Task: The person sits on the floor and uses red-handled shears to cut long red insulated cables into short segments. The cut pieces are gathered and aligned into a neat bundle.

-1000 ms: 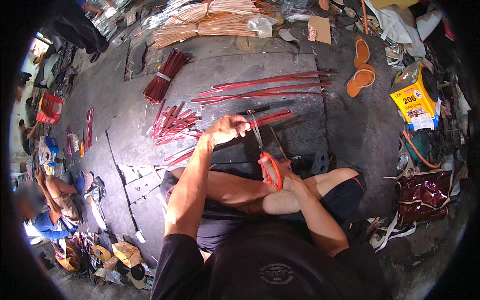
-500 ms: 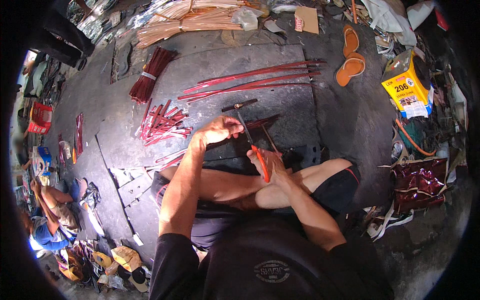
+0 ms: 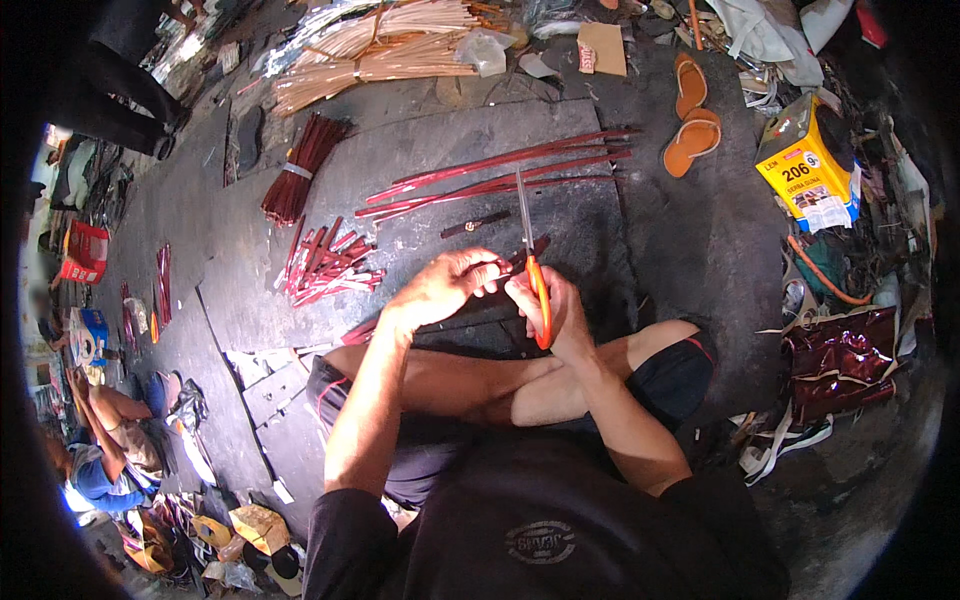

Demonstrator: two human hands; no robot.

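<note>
My right hand (image 3: 557, 312) is closed around the orange handles of a pair of scissors (image 3: 541, 295). Their long blades point away from me, looking nearly closed. Beside them, my left hand (image 3: 445, 288) has its fingers drawn together at a dark red strip (image 3: 512, 264), which is partly hidden by the fingers. Beyond my hands lies a short dark strap (image 3: 475, 225) with a small shiny piece on it. A pile of short, glossy red strips (image 3: 328, 262) is to the left of it. Farther off, long red strips (image 3: 500, 165) lie side by side.
A tied bundle of dark red strips (image 3: 303, 170) lies at far left, with pale bundled sticks (image 3: 370, 60) behind. Orange sandals (image 3: 692, 143) and a yellow box (image 3: 808, 170) are on the right. Another person (image 3: 110, 450) sits at the left edge.
The scissors have swung more upright and moved away from my left fingertips. My left hand has moved slightly right and nearer to me. The whole view has shifted a little.
</note>
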